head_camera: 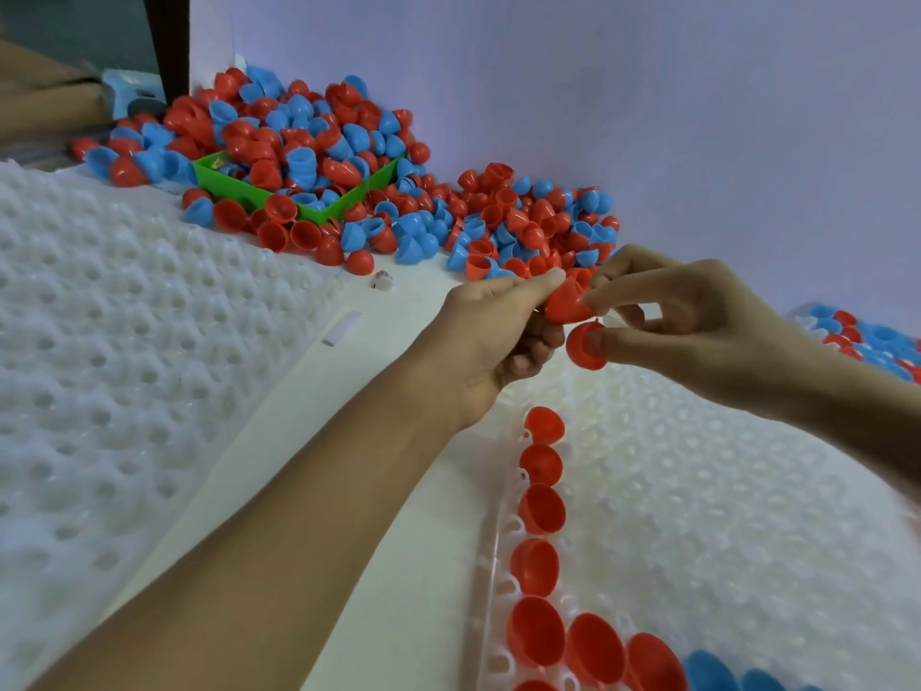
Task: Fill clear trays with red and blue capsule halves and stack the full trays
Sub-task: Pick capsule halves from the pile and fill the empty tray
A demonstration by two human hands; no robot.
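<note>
My left hand grips a red capsule half between thumb and fingers, just above the far edge of a clear tray. My right hand pinches that same red half from the right and holds a second red half with its lower fingers. A column of red halves fills the tray's left edge, with red and blue halves along the near row. A big loose pile of red and blue halves lies at the back by the wall.
A stack of empty clear trays covers the left side. A green bin sits buried in the capsule pile. A filled tray shows at the far right. A cardboard box stands at the top left.
</note>
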